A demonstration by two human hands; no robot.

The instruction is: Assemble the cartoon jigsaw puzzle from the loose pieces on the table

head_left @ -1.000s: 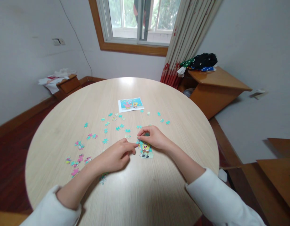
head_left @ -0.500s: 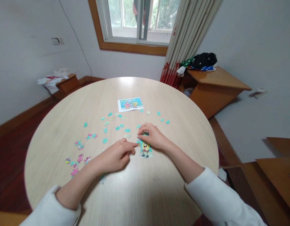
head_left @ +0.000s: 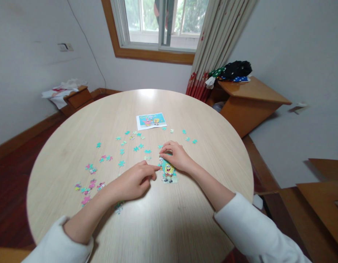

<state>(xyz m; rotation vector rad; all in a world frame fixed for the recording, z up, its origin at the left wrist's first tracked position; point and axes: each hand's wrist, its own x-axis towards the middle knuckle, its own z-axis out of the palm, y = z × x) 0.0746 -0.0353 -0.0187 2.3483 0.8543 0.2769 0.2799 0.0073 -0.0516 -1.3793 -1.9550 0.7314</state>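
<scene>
**2 hands meet at a partly joined jigsaw**

The joined jigsaw section (head_left: 169, 172), showing a yellow cartoon figure, lies flat on the round pale surface (head_left: 201, 215), just right of and below the center of the frame. The left hand (head_left: 134, 180) comes in from the lower left with its index finger stretched to the section's left edge and its other fingers curled, grasping nothing visible. The right hand (head_left: 175, 156) arches over the section's top, its thumb and index finger close together at the upper-left corner; whether they grasp a piece, I cannot tell.

Loose teal pieces (head_left: 121, 163) spread left of and above the hands, with pink pieces (head_left: 86, 199) grouped toward the lower left. A few small pieces (head_left: 194, 141) lie above and right of the right hand. A picture card (head_left: 151, 121) with 2 main cartoon figures, pink and yellow, lies at upper center. Beyond, a curtain (head_left: 212, 47) hangs beside the window (head_left: 182, 22) at the top.
</scene>
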